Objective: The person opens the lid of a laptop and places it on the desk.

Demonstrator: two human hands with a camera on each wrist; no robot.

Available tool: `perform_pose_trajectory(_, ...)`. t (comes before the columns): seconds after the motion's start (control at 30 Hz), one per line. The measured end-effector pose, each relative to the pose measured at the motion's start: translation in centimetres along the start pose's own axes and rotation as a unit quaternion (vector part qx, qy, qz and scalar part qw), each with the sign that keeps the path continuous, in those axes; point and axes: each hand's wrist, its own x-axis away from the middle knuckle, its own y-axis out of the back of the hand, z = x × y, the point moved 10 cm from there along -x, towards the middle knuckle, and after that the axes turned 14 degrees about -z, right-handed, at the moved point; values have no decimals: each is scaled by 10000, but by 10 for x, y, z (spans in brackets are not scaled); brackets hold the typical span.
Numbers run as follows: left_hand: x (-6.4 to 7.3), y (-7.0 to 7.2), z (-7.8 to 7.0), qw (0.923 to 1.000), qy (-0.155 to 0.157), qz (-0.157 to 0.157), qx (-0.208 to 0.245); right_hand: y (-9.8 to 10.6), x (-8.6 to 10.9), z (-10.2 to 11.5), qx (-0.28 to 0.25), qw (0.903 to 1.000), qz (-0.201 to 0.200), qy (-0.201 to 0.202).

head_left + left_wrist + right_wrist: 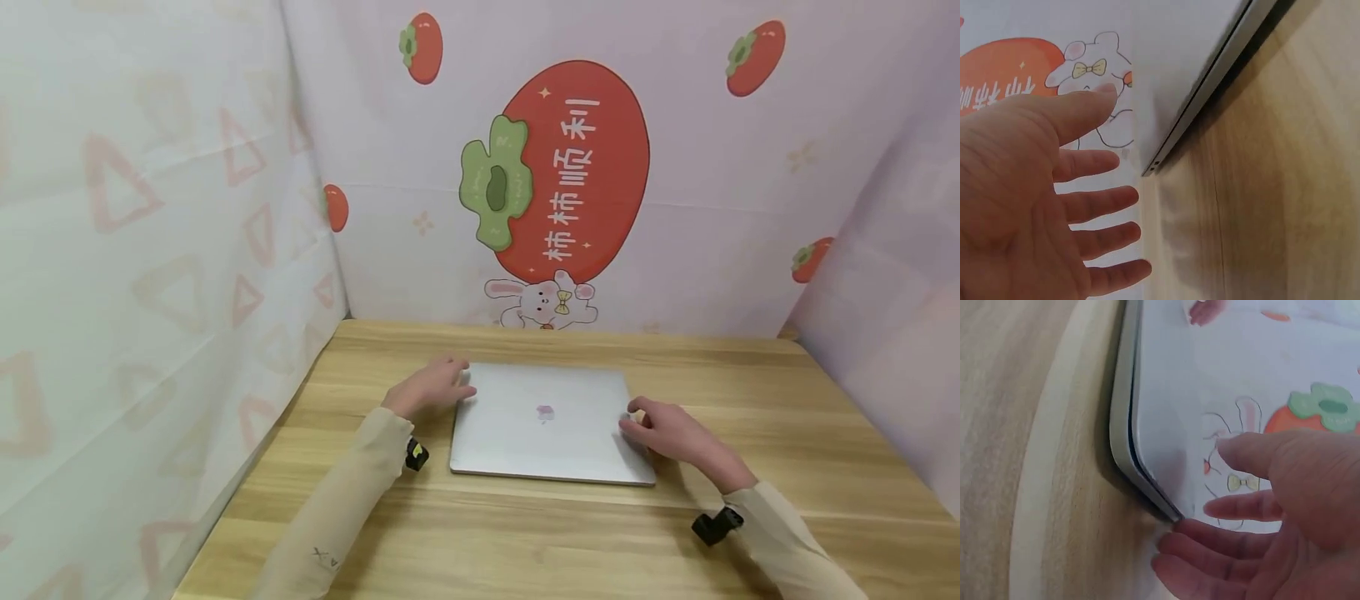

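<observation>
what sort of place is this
Probably a curtained-off recording booth: a wood-grain table with a closed silver laptop, a persimmon-print backdrop behind, and a triangle-patterned sheet along the left.

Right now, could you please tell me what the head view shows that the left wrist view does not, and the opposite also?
Only the head view shows the right hand, the logo on the lid of the closed laptop, and the sleeves. Only the left wrist view shows two small dark openings in the laptop's edge. Both show the left hand, the laptop, the wooden table and the printed rabbit.
</observation>
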Motion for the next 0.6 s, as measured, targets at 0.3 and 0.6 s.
perform_pose_trajectory(0.3,22,-3,-19,9981,-541,204,-187,-1,-5,49,785,9899,-688,956)
perform_pose_trajectory(0.6,45,-10,-13,9947,-473,302,-856,-10,7,97,976,9611,-1224,2277)
